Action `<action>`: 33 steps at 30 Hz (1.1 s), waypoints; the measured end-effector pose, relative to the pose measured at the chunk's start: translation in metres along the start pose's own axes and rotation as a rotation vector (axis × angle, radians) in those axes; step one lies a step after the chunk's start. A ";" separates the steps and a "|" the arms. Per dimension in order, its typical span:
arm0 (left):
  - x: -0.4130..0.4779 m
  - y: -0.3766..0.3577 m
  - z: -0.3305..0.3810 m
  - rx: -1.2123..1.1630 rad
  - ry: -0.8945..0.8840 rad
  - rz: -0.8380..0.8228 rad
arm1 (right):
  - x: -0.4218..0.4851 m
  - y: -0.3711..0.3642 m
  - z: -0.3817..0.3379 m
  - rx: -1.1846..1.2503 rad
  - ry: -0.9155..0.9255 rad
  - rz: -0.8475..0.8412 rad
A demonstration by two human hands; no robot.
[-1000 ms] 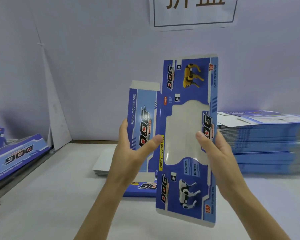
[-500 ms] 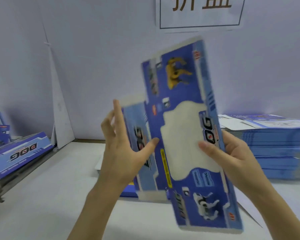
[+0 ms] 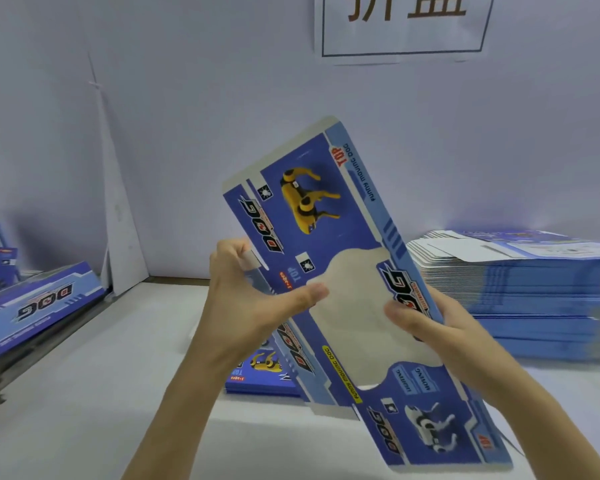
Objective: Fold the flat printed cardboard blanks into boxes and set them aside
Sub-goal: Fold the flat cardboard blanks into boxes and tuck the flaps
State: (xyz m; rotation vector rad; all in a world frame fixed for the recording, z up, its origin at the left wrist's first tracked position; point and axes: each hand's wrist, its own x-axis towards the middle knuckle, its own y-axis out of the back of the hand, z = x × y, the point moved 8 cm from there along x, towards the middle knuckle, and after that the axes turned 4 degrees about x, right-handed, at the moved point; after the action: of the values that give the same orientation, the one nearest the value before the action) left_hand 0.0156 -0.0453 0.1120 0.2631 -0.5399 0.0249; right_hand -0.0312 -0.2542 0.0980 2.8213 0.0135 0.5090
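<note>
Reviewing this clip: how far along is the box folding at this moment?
Done: what looks like a finished box lies at the far left. In hand: the left hand and right hand grip one blank, held tilted in the air and not yet box-shaped. Left: a tall stack of flat blanks on the right, plus a small pile behind the hands.

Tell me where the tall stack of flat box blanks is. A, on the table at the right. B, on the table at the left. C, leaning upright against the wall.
A: the stack of flat blanks lies on the table, to the right of the blank held in the left hand and right hand.
</note>
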 end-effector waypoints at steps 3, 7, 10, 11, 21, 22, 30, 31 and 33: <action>-0.001 -0.002 0.004 -0.056 -0.017 -0.009 | -0.002 0.002 0.011 0.081 -0.105 0.016; -0.002 -0.001 0.011 -0.183 -0.080 -0.039 | -0.003 -0.007 0.021 0.077 -0.190 -0.045; -0.003 -0.002 0.015 -0.312 -0.124 -0.065 | 0.000 -0.020 0.020 0.183 -0.160 -0.107; -0.003 -0.004 0.016 -0.364 -0.139 -0.073 | 0.000 -0.024 0.019 0.235 -0.164 -0.109; -0.029 -0.086 -0.018 -0.391 0.175 -0.471 | 0.009 0.001 0.023 0.455 -0.051 0.205; -0.037 -0.100 -0.019 -0.367 0.206 -0.506 | 0.009 0.001 0.026 0.433 -0.049 0.215; -0.026 -0.082 -0.057 -0.183 0.426 -0.164 | 0.004 0.035 0.024 0.519 -0.071 0.240; -0.024 -0.080 -0.053 -0.244 0.399 -0.160 | 0.004 0.037 0.024 0.494 -0.052 0.269; -0.022 -0.075 -0.040 -0.344 0.335 -0.155 | 0.001 0.046 0.022 0.329 0.019 0.391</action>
State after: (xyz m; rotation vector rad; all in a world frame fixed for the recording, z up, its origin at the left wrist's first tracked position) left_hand 0.0241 -0.1068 0.0495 -0.0376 -0.1833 -0.1705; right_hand -0.0242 -0.3039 0.0914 3.1524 -0.5038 0.6693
